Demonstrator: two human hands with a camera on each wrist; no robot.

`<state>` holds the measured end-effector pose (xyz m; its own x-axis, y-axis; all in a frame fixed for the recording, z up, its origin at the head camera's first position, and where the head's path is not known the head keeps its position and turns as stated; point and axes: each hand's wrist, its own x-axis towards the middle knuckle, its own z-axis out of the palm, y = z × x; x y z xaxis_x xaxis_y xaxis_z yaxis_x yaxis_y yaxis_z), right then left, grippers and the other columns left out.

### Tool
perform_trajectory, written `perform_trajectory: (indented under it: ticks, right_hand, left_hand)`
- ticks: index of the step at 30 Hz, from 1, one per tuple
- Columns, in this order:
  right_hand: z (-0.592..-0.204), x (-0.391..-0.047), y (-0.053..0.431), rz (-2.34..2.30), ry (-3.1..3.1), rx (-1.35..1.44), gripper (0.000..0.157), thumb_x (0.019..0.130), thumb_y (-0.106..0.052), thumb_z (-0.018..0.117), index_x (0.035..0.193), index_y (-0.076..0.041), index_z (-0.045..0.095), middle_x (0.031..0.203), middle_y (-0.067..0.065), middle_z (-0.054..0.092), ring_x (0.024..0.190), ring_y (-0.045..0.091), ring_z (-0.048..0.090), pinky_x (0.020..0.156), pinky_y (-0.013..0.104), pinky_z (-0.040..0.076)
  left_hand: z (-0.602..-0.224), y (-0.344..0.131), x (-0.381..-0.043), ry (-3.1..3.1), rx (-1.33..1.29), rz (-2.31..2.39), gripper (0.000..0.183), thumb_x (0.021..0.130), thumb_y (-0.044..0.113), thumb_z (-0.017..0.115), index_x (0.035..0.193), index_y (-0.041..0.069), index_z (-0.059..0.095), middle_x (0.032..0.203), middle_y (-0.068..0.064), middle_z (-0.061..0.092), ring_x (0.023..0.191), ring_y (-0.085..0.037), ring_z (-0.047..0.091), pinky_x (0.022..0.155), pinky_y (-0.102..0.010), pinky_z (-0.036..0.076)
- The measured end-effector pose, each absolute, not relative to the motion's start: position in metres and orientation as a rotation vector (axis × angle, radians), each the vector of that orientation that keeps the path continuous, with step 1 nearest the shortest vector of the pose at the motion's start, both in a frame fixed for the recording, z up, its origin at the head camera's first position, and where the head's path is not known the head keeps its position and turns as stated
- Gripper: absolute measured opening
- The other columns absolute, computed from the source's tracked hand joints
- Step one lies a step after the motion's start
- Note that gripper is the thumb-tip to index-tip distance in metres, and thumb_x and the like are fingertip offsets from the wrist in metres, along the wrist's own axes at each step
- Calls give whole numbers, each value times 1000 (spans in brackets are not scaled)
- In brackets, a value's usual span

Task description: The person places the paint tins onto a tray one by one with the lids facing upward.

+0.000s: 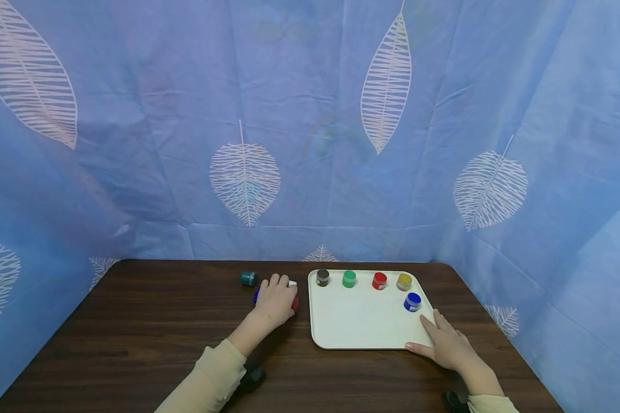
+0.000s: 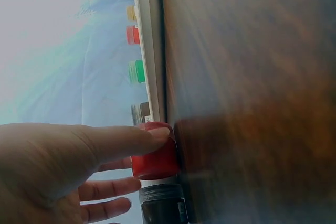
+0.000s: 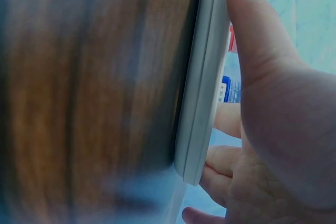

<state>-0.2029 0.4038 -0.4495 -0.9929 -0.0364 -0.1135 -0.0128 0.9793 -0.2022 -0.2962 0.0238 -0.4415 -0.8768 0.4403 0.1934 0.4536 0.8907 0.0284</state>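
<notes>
My left hand (image 1: 275, 301) reaches over a small group of paint jars left of the tray. In the left wrist view it grips a red paint jar (image 2: 155, 158), the thumb on its near side and a finger behind. A blue jar (image 1: 256, 296) and a white-topped jar (image 1: 292, 283) peek out beside the hand, mostly hidden. A teal jar (image 1: 248, 279) lies just beyond. My right hand (image 1: 450, 344) rests at the near right corner of the white tray (image 1: 361, 321). Its thumb lies on the front rim, and its extended fingers touch the right side.
On the tray, brown (image 1: 322, 277), green (image 1: 348, 279), red (image 1: 379, 281) and yellow (image 1: 404, 281) jars stand along the back, with a blue jar (image 1: 412, 302) nearer the right hand. The dark wooden table (image 1: 108, 344) ends at a blue leaf-patterned curtain (image 1: 310, 143).
</notes>
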Motion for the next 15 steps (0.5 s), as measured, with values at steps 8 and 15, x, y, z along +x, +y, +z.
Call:
perform_trajectory:
  ticks: [8,15]
  right_hand:
    - [-449,-203,403,-313,2997,-34,98,85,-66,58,145,7,36,150,44,14,137,60,21,98,75,27]
    - [-449,-203,404,-325,3003,-39,98,85,-67,58,146,7,36,150,44,14,137,60,21,98,76,27]
  left_hand:
    - [-443,26,-297,-2819,-695,-156,37,77,39,81,103,16,67,110,-6,58,104,-27,47,85,-45,39]
    - [-439,29,-296,-2753,-715,-250,40,79,44,78,105,16,66,108,-4,60,97,-23,46,79,-41,38]
